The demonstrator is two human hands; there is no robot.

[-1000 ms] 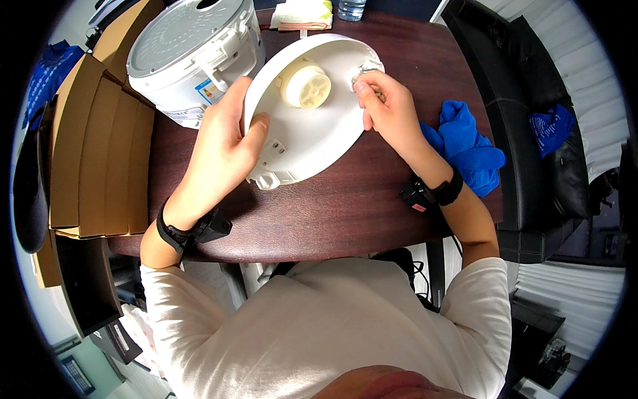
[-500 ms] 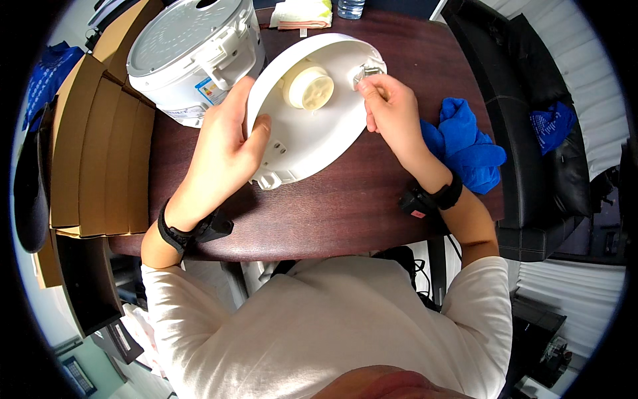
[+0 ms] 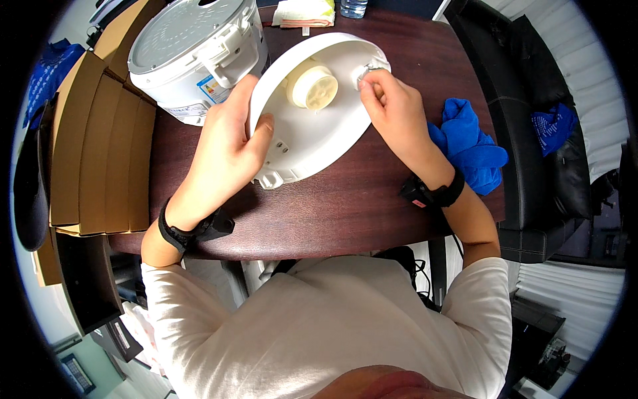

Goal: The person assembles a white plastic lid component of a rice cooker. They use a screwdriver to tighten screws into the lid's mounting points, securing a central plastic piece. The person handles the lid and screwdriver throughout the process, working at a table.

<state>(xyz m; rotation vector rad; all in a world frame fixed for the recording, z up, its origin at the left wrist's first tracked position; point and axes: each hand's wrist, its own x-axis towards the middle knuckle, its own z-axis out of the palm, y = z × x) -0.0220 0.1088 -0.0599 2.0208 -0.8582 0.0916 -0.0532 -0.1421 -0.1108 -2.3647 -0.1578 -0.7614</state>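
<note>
A white oval plastic lid cover (image 3: 286,156), hollow side facing me, stands tilted over the table. Its near left edge is gripped by my left hand (image 3: 236,133), thumb on the inside and fingers behind. A cream round cup-like part (image 3: 311,85) sticks up from its inner face. At the right end of the cover, my right hand (image 3: 392,100) is closed in a pinch beside a small shiny silvery piece (image 3: 367,72); what lies between the fingertips is hidden. Left of the cover stands a white rice cooker (image 3: 189,66) with a grey perforated top and an open hinge bracket.
Brown cardboard boxes (image 3: 100,153) stand along the table's left side. A crumpled blue cloth (image 3: 468,146) lies by my right forearm. Behind are a folded light cloth (image 3: 302,13) and a clear water bottle (image 3: 353,8). Beyond the table's right edge is a black sofa (image 3: 525,133).
My right hand has shifted slightly right and turned, its fingers still pinched near the silvery piece. The cover has moved a little to the right with my left hand.
</note>
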